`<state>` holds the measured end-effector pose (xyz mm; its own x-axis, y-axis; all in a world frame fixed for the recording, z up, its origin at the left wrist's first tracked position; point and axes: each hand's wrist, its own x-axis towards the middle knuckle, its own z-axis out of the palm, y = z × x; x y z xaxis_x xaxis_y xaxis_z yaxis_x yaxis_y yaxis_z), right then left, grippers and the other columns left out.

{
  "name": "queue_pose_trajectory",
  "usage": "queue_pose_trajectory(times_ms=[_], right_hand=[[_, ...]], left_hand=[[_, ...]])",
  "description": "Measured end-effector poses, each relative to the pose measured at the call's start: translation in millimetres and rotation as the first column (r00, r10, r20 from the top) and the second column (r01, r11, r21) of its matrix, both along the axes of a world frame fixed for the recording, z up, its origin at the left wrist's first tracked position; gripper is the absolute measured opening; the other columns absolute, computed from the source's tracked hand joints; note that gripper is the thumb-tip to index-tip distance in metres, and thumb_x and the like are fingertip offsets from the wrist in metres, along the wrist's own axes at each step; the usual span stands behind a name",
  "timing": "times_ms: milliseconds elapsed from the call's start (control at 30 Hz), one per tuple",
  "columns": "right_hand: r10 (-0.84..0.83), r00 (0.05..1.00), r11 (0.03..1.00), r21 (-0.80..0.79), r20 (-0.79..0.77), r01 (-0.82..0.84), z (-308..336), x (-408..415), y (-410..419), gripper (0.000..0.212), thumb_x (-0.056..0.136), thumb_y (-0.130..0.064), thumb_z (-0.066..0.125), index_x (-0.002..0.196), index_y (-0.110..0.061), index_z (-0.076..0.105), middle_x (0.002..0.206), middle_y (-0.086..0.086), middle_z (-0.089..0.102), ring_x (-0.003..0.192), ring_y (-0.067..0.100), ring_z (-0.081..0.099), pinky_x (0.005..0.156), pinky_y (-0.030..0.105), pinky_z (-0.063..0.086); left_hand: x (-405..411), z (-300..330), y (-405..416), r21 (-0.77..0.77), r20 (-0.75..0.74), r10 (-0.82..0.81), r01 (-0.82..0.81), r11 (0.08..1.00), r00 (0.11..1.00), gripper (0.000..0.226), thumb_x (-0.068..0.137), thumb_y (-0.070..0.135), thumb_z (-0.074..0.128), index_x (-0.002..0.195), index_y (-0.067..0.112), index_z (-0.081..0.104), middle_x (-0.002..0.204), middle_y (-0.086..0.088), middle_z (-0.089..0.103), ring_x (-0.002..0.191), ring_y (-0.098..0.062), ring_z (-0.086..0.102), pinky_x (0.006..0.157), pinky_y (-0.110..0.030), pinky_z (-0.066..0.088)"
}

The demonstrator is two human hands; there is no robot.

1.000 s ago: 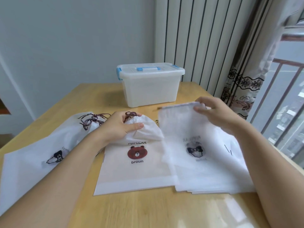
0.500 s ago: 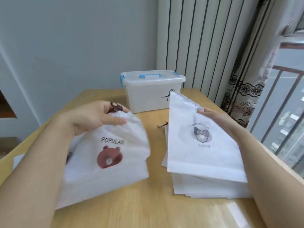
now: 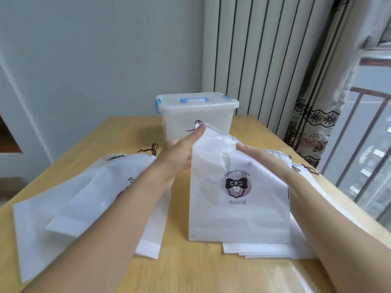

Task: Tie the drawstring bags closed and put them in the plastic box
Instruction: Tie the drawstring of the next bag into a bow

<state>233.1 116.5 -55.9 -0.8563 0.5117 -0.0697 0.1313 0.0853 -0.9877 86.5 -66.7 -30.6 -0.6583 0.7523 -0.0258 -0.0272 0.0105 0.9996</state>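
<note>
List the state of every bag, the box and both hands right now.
plastic box: lid on, latched.
held bag: raised off the table, mouth open, untied.
left bags: lying flat.
right stack: flat, under the held bag.
left hand: pinches top corner.
right hand: grips top edge.

Single head view, looking forward-down, close over table point(image 3: 190, 271); wall beyond.
</note>
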Motion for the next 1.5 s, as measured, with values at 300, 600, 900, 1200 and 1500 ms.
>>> queue_pose_trajectory(times_ms=[300,600,900,1200,1500], right_hand=[[-0.077,0.994,0.875,0.483,0.078,0.03,-11,0,16,0.057,0.096,-0.043,0.065,0.065,0.0,0.043,0.061,0.001,0.024,0.052,0.02,0.025,0.046,0.024,0.028],[-0.023,0.996,0.999,0.049,0.083,0.019,-15,1,28,0.047,0.099,-0.042,0.059,0.065,-0.023,0.032,0.063,-0.005,0.02,0.056,0.014,0.014,0.044,0.022,0.018],[-0.279,0.933,0.844,-0.521,-0.228,0.125,-4,5,40,0.048,0.101,-0.036,0.055,0.061,-0.023,0.031,0.064,-0.002,0.025,0.054,0.012,0.026,0.047,0.019,0.025],[-0.437,0.778,0.681,-0.732,-0.451,-0.041,7,10,47,0.046,0.105,-0.027,0.048,0.062,-0.021,0.031,0.049,-0.006,0.019,0.04,0.008,0.02,0.045,0.016,0.027],[-0.181,0.896,0.942,-0.333,-0.406,0.039,19,11,22,0.045,0.105,-0.038,0.047,0.068,-0.022,0.026,0.062,-0.001,0.013,0.051,0.011,0.017,0.042,0.02,0.018]], left_hand=[[-18,-38,-7,0.052,-0.259,0.057,-0.045,0.998,0.964,0.04,0.086,0.002,0.072,0.115,0.028,0.067,0.112,-0.011,0.069,0.09,-0.019,0.064,0.093,-0.045,0.054],[-17,-43,2,0.109,-0.053,0.138,-0.132,0.985,0.989,0.023,0.093,0.044,0.063,0.084,0.028,0.077,0.1,0.003,0.071,0.109,-0.024,0.064,0.107,-0.046,0.043],[-29,-28,2,0.462,0.599,0.1,-0.445,0.767,0.795,0.037,0.108,0.034,0.035,0.077,0.016,0.049,0.07,-0.005,0.071,0.081,-0.019,0.073,0.083,-0.031,0.057],[-38,-8,-11,0.482,0.41,0.294,-0.478,0.734,0.864,0.049,0.107,0.041,0.034,0.063,0.021,0.031,0.05,0.008,0.019,0.042,-0.011,0.014,0.038,-0.022,0.019],[-9,-1,-10,0.458,0.159,0.183,-0.236,0.857,0.97,0.046,0.106,0.047,0.025,0.069,0.021,0.033,0.058,0.007,0.021,0.047,-0.009,0.016,0.044,-0.022,0.013]])
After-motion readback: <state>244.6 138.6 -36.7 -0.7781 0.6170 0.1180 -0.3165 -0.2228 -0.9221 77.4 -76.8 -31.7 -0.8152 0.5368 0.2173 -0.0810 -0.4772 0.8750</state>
